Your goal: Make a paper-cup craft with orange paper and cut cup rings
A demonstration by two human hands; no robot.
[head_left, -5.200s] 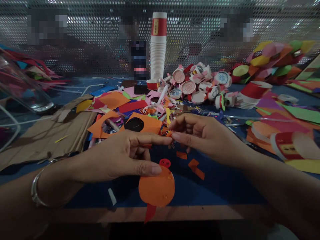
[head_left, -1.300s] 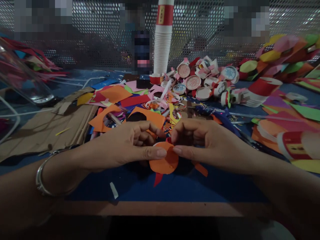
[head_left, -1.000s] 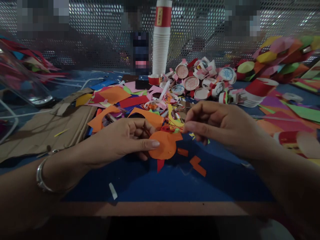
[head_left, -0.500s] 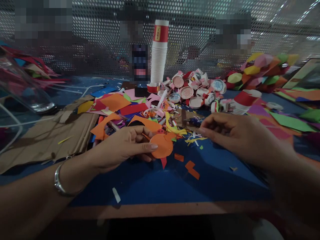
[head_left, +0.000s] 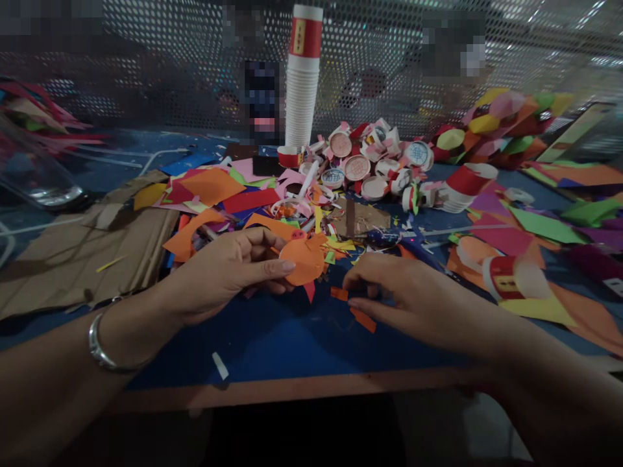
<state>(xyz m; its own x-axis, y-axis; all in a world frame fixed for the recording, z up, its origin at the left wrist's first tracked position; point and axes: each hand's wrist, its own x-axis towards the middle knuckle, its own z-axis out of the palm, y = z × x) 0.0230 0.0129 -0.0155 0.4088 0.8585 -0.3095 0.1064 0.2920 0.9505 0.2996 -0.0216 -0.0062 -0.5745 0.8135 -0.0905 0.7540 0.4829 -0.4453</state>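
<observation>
My left hand (head_left: 248,264) pinches a round orange paper cut-out (head_left: 300,263) between thumb and fingers, above the blue table. A small red paper point (head_left: 310,292) sticks out below its lower edge, and a small red-pink piece shows at its top. To the right, my right hand (head_left: 399,295) hovers low with thumb and index finger apart and nothing visible between them. Its fingertips are close to an orange paper scrap (head_left: 339,294), and a second orange scrap (head_left: 363,320) lies just below the thumb. Beyond this hand lies a dark blue tool (head_left: 411,243) with a small red light.
A tall stack of paper cups (head_left: 302,84) stands at the back by a perforated metal screen. Cut cup bases (head_left: 357,167) are heaped beside it. Flattened cardboard (head_left: 87,259) and a glass (head_left: 48,185) are left; coloured paper (head_left: 549,230) and a cut cup (head_left: 509,275) lie right.
My right hand has come down and left from the pile toward the orange scraps, uncovering the blue tool. My left hand still holds the cut-out. The whole view has shifted slightly.
</observation>
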